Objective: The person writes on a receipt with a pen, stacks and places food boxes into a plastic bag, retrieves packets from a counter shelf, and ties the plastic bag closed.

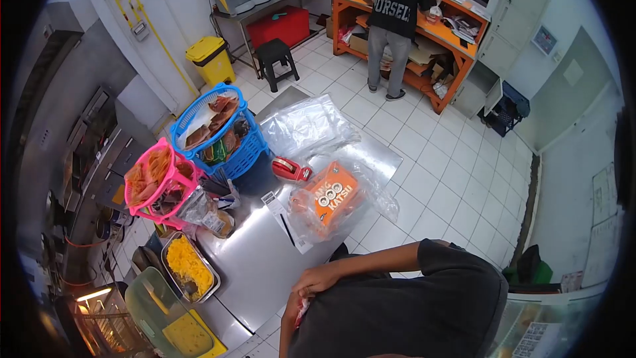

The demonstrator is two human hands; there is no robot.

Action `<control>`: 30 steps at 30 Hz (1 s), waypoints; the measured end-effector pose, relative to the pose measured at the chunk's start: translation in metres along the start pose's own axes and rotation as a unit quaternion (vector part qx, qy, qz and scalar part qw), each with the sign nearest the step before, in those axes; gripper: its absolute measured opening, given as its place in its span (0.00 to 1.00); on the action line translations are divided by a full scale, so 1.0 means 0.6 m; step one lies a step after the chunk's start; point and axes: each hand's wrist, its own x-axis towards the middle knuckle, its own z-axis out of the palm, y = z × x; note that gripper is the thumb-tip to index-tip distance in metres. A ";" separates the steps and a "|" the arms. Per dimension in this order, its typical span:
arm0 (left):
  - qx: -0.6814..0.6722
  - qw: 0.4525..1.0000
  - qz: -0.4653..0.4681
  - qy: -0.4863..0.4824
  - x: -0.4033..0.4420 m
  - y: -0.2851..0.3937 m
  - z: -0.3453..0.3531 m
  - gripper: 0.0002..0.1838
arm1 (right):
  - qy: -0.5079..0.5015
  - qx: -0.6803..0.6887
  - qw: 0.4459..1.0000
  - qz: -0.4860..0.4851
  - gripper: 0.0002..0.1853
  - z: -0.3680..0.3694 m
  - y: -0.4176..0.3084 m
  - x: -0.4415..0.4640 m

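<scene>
While a pink basket (147, 211), food tray (216, 281) and blue basket (242, 159) stand left of the orange bag (340, 189), a tape dispenser (291, 170) just beside it, below it a half-hidden red-and-white item (302, 312) sits between left hand (293, 303) and right hand (318, 280), their grips impossible to tell.

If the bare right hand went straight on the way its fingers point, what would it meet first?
Probably the bare left hand: the right hand already overlaps it in this view, though a single picture leaves depth and actual contact unclear.
</scene>
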 end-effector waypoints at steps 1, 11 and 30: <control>0.004 1.000 0.000 -0.008 0.002 0.004 -0.005 0.25 | -0.044 0.074 0.991 0.102 0.12 -0.009 -0.016 0.015; -0.012 0.998 -0.030 -0.048 0.025 0.019 -0.064 0.25 | -0.112 -0.009 0.989 0.096 0.13 -0.040 -0.019 0.076; 0.175 0.972 0.067 -0.139 0.039 0.058 -0.085 0.22 | -0.018 -0.163 0.978 0.126 0.24 0.014 -0.004 0.112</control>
